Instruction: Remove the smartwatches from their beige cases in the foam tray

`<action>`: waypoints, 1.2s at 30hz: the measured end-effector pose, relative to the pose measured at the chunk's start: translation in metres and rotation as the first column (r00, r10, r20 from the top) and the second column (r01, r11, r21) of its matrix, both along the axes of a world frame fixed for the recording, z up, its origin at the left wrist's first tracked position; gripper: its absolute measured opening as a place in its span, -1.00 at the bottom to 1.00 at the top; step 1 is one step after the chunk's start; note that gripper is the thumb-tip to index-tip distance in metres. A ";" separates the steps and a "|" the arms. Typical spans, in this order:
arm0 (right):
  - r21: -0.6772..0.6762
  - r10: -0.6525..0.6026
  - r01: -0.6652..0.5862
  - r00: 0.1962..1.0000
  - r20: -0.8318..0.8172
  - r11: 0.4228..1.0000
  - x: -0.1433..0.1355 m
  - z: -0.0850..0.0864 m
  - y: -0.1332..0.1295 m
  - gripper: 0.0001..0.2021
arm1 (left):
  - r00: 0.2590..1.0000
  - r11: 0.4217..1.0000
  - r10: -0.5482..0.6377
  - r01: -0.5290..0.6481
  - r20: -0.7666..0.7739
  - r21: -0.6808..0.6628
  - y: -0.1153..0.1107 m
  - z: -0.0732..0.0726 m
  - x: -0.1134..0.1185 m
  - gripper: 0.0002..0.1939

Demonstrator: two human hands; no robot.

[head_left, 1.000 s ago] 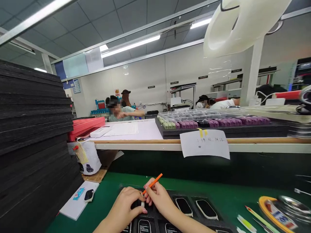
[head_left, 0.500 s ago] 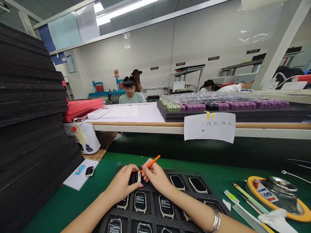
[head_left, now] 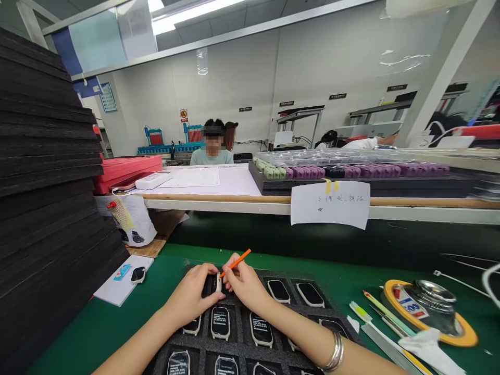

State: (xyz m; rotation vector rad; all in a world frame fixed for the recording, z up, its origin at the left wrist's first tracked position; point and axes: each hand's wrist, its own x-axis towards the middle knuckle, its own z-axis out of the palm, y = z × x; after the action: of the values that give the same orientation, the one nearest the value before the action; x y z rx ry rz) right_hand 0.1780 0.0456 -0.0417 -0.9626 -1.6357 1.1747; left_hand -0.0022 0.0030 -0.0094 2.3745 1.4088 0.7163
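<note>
My left hand grips a pale smartwatch case between thumb and fingers, turned on its edge at the back of a black foam tray. In my right hand is a thin orange stick, pinched like a pen. Its lower tip meets or nearly meets the side of the held case; the exact contact is too small to tell. Around my hands, several watches lie face up in the tray's pockets, among them one with lit text and one with a dark screen.
Stacked black foam trays rise at the left. A white pad carries another watch. To the right lie a brush, pens, a crumpled tissue and a glass bottle. A shelf edge crosses ahead; a person sits beyond.
The whole view has shifted slightly, with the scene drifting left. Both hands keep their hold on the watch case and the orange stick, in nearly the same pose.
</note>
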 end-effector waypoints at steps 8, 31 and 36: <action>0.002 -0.004 0.004 1.000 0.006 1.000 -0.002 -0.003 0.002 -0.78 | 0.987 0.991 0.083 -0.067 -0.141 0.117 0.000 0.007 -0.013 -0.70; -0.125 0.056 -0.070 0.992 -0.115 0.990 -0.046 0.003 0.015 -0.77 | 0.984 0.991 -0.130 0.131 -0.122 -0.003 -0.004 0.017 -0.054 -0.75; -0.138 0.084 -0.101 0.989 -0.121 0.985 -0.040 0.002 0.014 -0.77 | 0.993 0.993 -0.119 0.119 -0.006 -0.009 0.002 0.012 -0.056 -0.77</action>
State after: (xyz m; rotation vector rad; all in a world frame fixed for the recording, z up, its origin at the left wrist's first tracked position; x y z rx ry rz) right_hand 0.1376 0.0595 -0.0401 -0.8983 -1.5342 1.4020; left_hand -0.0582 0.0055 0.0026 2.4322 1.2576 0.6700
